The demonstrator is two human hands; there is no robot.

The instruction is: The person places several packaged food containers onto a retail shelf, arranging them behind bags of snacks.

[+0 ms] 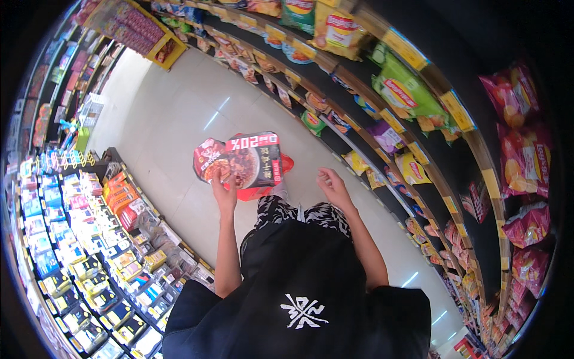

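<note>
My left hand (pixel 224 192) is closed on the lower edge of a food package (pixel 257 164), its fingers lying over the printed front. The package is red and black, with a picture of a bowl of food and white lettering. A smooth red object (pixel 254 193) shows from beneath and beside it; most of it is hidden, so I cannot tell its kind. To the right, apart from the package, my right hand (pixel 333 188) is raised with its fingers curled in and nothing visible in them.
Shelves of snack bags run along the right, with green chip bags (pixel 406 90) and pink bags (pixel 526 155). At the left stands a rack of small packaged goods (pixel 89 263). A yellow display stand (pixel 161 54) is at the far end of the grey tiled floor (pixel 173 113).
</note>
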